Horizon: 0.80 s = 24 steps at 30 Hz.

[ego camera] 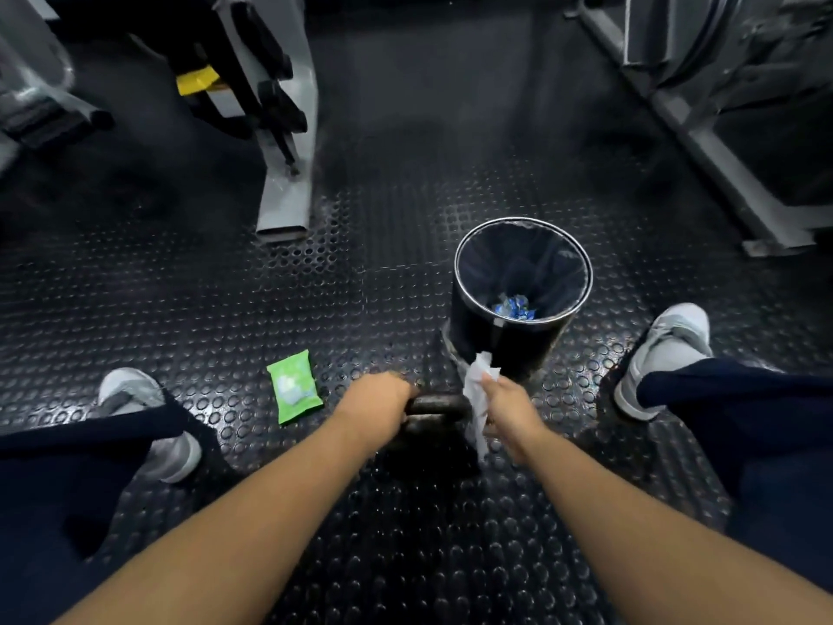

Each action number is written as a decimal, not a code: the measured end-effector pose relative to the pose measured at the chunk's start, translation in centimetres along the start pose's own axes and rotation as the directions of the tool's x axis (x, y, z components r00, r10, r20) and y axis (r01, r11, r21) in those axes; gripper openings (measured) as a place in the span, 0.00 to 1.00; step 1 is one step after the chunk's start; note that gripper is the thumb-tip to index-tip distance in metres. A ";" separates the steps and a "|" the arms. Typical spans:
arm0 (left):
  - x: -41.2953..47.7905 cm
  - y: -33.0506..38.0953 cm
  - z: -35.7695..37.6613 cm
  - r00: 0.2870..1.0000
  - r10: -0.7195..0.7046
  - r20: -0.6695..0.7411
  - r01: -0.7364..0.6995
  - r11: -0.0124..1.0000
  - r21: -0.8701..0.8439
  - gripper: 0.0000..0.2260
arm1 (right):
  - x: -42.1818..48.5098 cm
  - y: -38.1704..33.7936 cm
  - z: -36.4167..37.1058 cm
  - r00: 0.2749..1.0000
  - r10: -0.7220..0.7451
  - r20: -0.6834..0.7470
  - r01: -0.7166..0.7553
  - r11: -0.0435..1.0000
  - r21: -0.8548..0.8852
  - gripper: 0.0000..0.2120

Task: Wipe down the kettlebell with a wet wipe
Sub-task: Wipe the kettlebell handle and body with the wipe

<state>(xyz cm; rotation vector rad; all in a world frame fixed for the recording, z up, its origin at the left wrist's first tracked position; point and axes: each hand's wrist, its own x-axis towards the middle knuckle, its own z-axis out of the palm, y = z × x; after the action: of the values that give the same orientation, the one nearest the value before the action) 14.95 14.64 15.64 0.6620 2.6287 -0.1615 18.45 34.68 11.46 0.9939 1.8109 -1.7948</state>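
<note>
Dark, worn kettlebell (435, 410): left hand (376, 406) gripping handle, right hand (507, 410) pinching white wipe (478, 399). Bin (496, 340) holding blue wrappers (514, 306).

Both forearms are bare from the bottom edge of the frame up to the wrists, with no sleeves, watch, bands or rings showing on the left hand (376, 399) or the right hand (507, 406). The legs flanking the hands wear dark navy trousers (730, 399), loose-cut, the fabric bunching in soft folds at the ankles. The 2 feet are in light grey sneakers, the left shoe (148, 421) outward of the left hand and the right shoe (667, 349) outward of the right hand, each with a paler rubber sole edge and slightly darker grey side panels.
</note>
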 end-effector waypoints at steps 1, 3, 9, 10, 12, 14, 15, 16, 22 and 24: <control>0.1 0.0 0.1 1.000 0.003 -0.006 -0.003 1.000 0.003 0.15 | 1.2 0.7 0.8 0.998 0.063 0.023 -0.064 0.996 0.067 0.17; 0.0 -0.1 0.3 1.000 0.007 -0.018 -0.007 1.000 -0.010 0.16 | 2.9 1.9 1.9 0.990 0.132 0.051 -0.138 0.978 0.157 0.18; 0.0 -0.5 0.4 1.000 -0.004 -0.008 0.003 0.999 -0.041 0.18 | 2.7 2.5 2.6 0.967 0.176 0.183 -0.204 0.967 0.150 0.27; 0.0 -0.6 0.3 1.000 0.000 0.005 0.000 0.999 -0.039 0.18 | 2.8 2.6 2.6 0.969 0.167 0.183 -0.195 0.971 0.141 0.31; 0.1 -0.6 -0.2 1.000 -0.003 0.022 0.004 0.999 -0.049 0.15 | 2.5 2.5 2.5 0.962 0.131 0.240 -0.173 0.971 0.163 0.37; 0.3 -0.5 -0.7 1.000 0.002 0.028 0.000 0.998 -0.057 0.13 | 2.7 2.2 2.7 0.955 0.133 0.264 -0.193 0.957 0.214 0.38; 0.3 -0.4 -0.9 1.000 0.003 0.028 -0.002 0.999 -0.049 0.12 | 2.7 1.8 2.9 0.957 0.130 0.258 -0.192 0.953 0.232 0.37; 0.4 -0.4 -1.0 1.000 0.002 0.029 -0.001 0.999 -0.042 0.11 | 3.0 1.5 3.0 0.960 0.134 0.245 -0.178 0.969 0.170 0.35; 0.3 -0.8 -0.7 1.000 0.015 0.020 -0.013 0.997 -0.075 0.10 | 3.1 -0.3 0.7 0.993 -0.088 0.082 0.117 0.874 -0.472 0.14; 0.1 -1.4 -0.6 0.999 0.014 0.035 -0.009 0.989 -0.145 0.13 | 1.9 -2.5 -1.2 0.986 -0.156 0.061 0.164 0.818 -0.552 0.04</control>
<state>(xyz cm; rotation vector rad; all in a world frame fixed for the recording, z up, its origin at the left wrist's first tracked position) 13.96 13.56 16.18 0.6187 2.5719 0.0207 15.58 36.42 11.92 0.6067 2.2728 -1.2112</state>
